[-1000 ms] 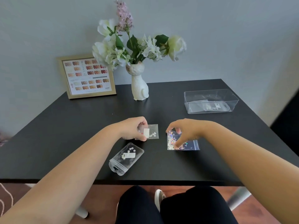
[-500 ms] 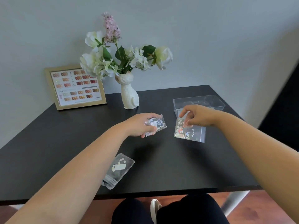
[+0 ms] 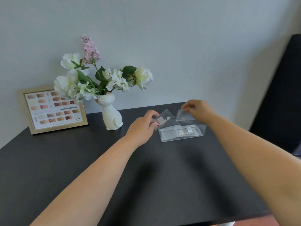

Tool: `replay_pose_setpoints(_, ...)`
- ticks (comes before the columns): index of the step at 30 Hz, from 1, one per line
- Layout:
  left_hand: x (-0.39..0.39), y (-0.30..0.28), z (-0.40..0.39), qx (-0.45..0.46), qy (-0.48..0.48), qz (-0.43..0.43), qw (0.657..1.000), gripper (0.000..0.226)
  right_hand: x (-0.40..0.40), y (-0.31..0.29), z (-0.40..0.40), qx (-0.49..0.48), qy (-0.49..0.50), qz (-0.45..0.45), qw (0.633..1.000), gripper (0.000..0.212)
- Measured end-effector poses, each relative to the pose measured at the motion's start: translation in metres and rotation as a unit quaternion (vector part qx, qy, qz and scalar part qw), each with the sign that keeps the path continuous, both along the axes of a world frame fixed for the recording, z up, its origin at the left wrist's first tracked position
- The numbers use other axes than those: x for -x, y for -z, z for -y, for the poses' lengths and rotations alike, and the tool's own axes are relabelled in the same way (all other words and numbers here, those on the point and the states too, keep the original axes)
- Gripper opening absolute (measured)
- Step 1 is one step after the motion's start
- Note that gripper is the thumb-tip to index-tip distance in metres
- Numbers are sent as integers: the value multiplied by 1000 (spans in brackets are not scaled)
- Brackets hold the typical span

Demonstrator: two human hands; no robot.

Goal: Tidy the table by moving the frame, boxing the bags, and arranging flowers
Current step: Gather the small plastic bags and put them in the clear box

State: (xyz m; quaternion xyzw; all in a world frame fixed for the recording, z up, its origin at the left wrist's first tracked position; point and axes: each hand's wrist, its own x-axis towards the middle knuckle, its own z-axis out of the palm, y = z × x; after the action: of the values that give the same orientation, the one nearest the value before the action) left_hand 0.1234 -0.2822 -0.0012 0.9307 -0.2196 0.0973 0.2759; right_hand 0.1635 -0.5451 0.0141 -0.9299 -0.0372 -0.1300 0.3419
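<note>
On the black table (image 3: 68,162) stand, from the left, 1 gold picture frame (image 3: 53,110), 1 white cat-shaped vase (image 3: 111,115) and 1 clear plastic box (image 3: 181,133); 2 small clear bags are held above the box.

The frame leans against the wall at the table's back left corner and shows rows of small brown, orange and red swatches on a white sheet. Just to its right, the vase holds a bunch of flowers (image 3: 97,75): 3 large white blooms, 1 tall lilac spike, clusters of small white blossoms and green leaves. Some blossoms overlap the frame's upper right corner.

The left hand (image 3: 143,128) reaches in from the lower left, thumb and fingers clamped on the lower edge of 1 bag (image 3: 163,119) with a white label and a few tiny white pieces inside; this bag tilts over the box's left end. The right hand (image 3: 199,111) pinches the top edge of the 2nd bag (image 3: 183,116), which hangs over the box's back right part; its contents are too blurred to tell.

The box sits near the table's far right edge, open-topped, with at least 1 flat packet (image 3: 187,132) holding white bits lying on its floor.
</note>
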Motion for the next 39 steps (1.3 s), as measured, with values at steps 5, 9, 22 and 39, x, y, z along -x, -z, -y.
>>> replay_pose_setpoints(5, -15, 0, 9, 18, -9, 31, 999, 21, -4, 20, 4, 73, -9, -63, 995, 36)
replay_pose_setpoints(9, -25, 5, 24, 28, -4, 14, 999, 21, -5, 29, 11, 84, -2, -71, 994, 30)
replay_pose_setpoints(22, -31, 26, 37, 38, -74, -53, 995, 16, 21, 34, 24, 24, 63, -4, 998, 24)
replay_pose_setpoints(39, -31, 34, 32, -7, -122, -15, 992, 34, 34, 55, 7, 8, 65, -27, 997, 19)
